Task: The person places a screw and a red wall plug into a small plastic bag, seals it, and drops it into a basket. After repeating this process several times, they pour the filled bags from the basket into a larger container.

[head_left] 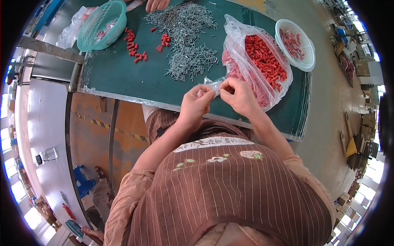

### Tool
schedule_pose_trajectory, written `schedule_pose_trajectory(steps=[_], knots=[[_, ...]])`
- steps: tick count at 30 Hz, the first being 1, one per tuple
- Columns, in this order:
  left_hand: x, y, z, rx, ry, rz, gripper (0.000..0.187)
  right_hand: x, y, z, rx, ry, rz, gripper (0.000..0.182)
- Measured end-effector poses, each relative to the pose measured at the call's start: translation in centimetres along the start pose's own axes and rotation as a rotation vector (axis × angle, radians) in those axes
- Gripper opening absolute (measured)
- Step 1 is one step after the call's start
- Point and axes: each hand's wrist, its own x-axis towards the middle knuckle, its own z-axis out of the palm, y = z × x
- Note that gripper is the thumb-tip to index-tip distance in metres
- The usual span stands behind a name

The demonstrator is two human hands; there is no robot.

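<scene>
Between my two hands, at the near edge of the green table [119, 78], is a small clear plastic bag [214, 85]. My left hand [197, 102] pinches its left side, and a bit of pinkish red shows by those fingers. The fingertips of my right hand [238, 95] are closed on the bag's right side. Just right of my right hand lies a big clear bag full of red plastic plugs [264, 59]. Beyond my hands spreads a pile of grey screws [191, 61]. What the small bag contains is mostly hidden by my fingers.
A white basket [296, 44] with filled small bags stands at the right edge. Loose red plugs [133, 45] lie near a green basket [102, 28] at the left. Another person's hand [157, 5] is at the far side.
</scene>
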Motion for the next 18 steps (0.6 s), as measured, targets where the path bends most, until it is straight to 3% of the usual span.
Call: schedule_pose_trajectory(steps=[4, 7, 10, 13, 18], knots=[[0.3, 0.3, -0.3, -0.068, -0.006, -0.038, 0.012, 0.1, -0.5, -0.6, 0.018, -0.037, 0.020, 0.015], [0.4, 0.2, 0.0, 0.227, 0.041, 0.116, 0.012, 0.3, -0.3, -0.3, 0.041, -0.074, -0.005, 0.014], [0.3, 0.0, 0.2, 0.333, 0.016, 0.124, 0.012, 0.5, -0.5, 0.0, 0.049, -0.106, 0.008, 0.014], [0.8, -1.0, -0.5, 0.614, 0.023, 0.339, 0.012, 0.6, -0.4, 0.2, 0.036, -0.131, -0.026, 0.014], [0.4, -0.5, -0.9, 0.535, 0.094, 0.264, 0.013, 0.6, -0.2, 1.3, -0.023, -0.085, -0.004, 0.016]])
